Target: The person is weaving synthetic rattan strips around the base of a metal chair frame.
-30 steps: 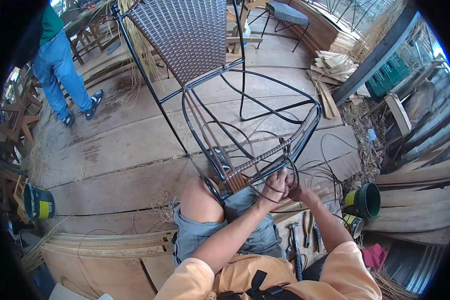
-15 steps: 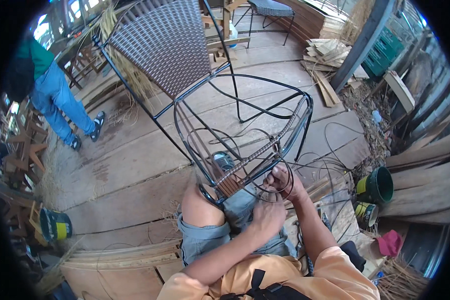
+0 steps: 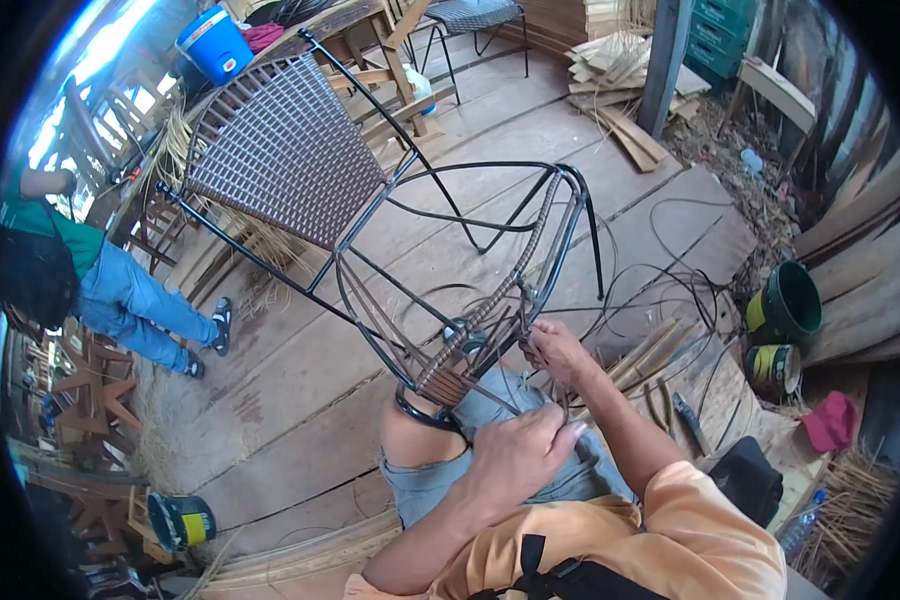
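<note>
A metal-framed chair (image 3: 345, 240) with a brown woven backrest (image 3: 285, 150) tilts over my knees. Its seat is an open frame, with brown strand wrapped along the front rail (image 3: 515, 265) and a denser wrapped band (image 3: 447, 388) at the near corner. My right hand (image 3: 562, 352) is closed at the front rail, pinching the brown strand beside it. Lower, over my lap, my left hand (image 3: 515, 455) is closed on a length of the strand (image 3: 495, 400) that runs from the rail. Its fingertips are partly hidden.
Loose strand coils (image 3: 670, 285) lie on the plank floor (image 3: 290, 350) to the right. Pliers (image 3: 660, 402) and a knife-like tool (image 3: 692, 420) rest beside me. Buckets (image 3: 785, 305) stand at right, another bucket (image 3: 180, 520) at left. A person in jeans (image 3: 145, 305) stands at far left.
My left hand has drawn away from the right hand, down toward my lap. My right hand has stayed near the front rail. The view has shifted, and the chair sits turned slightly differently.
</note>
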### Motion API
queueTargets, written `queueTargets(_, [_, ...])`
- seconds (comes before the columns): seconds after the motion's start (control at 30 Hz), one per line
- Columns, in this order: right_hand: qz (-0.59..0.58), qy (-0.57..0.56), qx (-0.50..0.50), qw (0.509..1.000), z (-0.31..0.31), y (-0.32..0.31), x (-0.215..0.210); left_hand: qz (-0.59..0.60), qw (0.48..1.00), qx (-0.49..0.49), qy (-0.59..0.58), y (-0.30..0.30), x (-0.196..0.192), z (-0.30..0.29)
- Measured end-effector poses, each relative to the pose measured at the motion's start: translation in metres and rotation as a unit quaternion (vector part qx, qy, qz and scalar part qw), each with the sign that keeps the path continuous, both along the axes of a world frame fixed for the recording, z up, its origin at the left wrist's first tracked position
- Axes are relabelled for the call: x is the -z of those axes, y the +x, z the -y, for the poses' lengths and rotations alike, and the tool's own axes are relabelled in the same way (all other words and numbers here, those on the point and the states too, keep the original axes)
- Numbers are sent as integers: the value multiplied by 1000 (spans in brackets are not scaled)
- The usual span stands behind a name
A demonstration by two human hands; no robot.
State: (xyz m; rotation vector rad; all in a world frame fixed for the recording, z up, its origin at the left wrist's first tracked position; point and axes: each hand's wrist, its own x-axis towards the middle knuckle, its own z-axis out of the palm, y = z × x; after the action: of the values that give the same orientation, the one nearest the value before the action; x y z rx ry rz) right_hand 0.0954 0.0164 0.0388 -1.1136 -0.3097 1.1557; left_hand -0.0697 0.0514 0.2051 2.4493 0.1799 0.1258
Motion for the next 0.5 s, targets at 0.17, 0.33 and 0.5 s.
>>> queueTargets(0.17, [198, -61, 51, 977, -5, 0, 22, 90, 977, 41, -189, -54, -56, -37])
queueTargets(0.33, [297, -142, 56, 943, -29, -2, 87, 179, 969, -111, -128, -72, -104, -29])
queueTargets(0.5, [550, -520, -37, 652, 213, 94, 332, 184, 950, -38, -247, -58, -84, -17])
